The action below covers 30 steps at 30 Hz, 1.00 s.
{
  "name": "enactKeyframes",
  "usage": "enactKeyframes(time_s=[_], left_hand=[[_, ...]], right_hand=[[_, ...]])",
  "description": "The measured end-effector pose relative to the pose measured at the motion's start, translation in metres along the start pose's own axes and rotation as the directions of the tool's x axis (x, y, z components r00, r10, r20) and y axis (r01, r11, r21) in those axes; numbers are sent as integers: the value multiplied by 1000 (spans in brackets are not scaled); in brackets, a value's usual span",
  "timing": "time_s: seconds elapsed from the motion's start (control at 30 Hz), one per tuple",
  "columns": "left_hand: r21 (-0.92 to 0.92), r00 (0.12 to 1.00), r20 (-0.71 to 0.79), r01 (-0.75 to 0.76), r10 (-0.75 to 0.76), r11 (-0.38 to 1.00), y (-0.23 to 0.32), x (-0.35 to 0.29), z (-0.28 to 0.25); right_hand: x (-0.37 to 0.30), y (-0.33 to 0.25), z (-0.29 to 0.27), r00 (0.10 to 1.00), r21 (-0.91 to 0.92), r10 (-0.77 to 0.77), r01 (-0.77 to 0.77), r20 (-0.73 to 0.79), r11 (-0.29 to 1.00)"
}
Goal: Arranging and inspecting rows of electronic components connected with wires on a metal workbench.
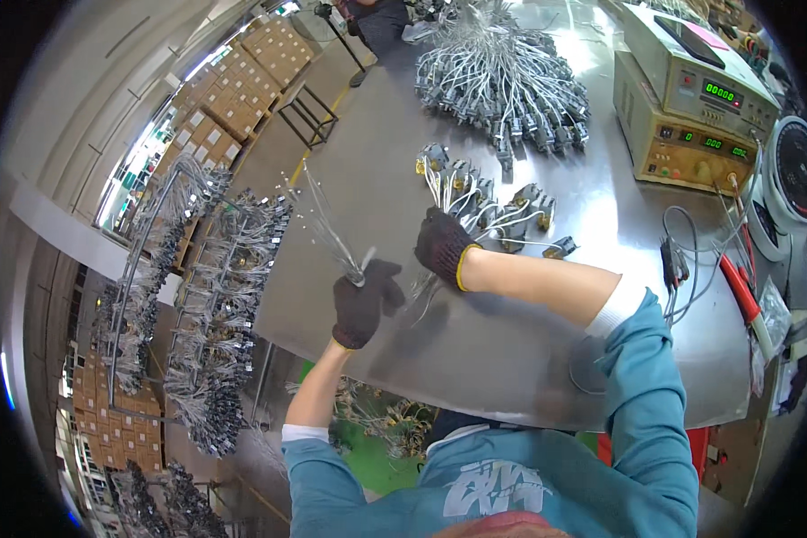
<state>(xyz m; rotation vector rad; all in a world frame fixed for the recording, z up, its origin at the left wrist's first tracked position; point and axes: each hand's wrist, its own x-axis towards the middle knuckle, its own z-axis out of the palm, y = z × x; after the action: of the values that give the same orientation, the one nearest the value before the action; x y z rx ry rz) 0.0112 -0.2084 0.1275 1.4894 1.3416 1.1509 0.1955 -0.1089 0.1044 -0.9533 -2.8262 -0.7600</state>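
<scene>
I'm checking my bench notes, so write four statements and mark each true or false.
1. The right hand, in a dark knitted glove, grips white cables with dark connectors. True.
2. The left hand is empty. False: that hand holds a bundle of thin, pale wires.
3. A large pile of white cables with dark ends lies toward the far end of the grey metal table. True.
4. Two stacked beige box-shaped instruments stand on the table's left. False: they stand on its right.

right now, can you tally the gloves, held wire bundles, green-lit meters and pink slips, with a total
Gloves: 2
Held bundles: 2
Meters: 2
Pink slips: 1
Total: 7
</scene>
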Motion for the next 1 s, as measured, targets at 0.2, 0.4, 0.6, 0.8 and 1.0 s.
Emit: enactKeyframes(time_s=[0.2,0.4,0.6,0.8,1.0], left_hand=[[-19,999,15,36,-35,999,-2,9,8],[-91,997,-46,-69,65,993,-23,55,54],[29,926,-170,-337,337,941,-64,113,65],[-70,943,-28,-332,330,941,-77,106,40],[0,982,28,-187,187,982,-61,57,26]], right_hand=[[-47,13,20,996,209,-66,77,-61,975],[-83,34,15,995,219,79,-91,60,972],[-114,63,-45,982,378,65,-130,178,917],[-117,76,-58,983,542,155,-184,100,820],[-70,82,-40,899,435,-120,-84,421,897]])
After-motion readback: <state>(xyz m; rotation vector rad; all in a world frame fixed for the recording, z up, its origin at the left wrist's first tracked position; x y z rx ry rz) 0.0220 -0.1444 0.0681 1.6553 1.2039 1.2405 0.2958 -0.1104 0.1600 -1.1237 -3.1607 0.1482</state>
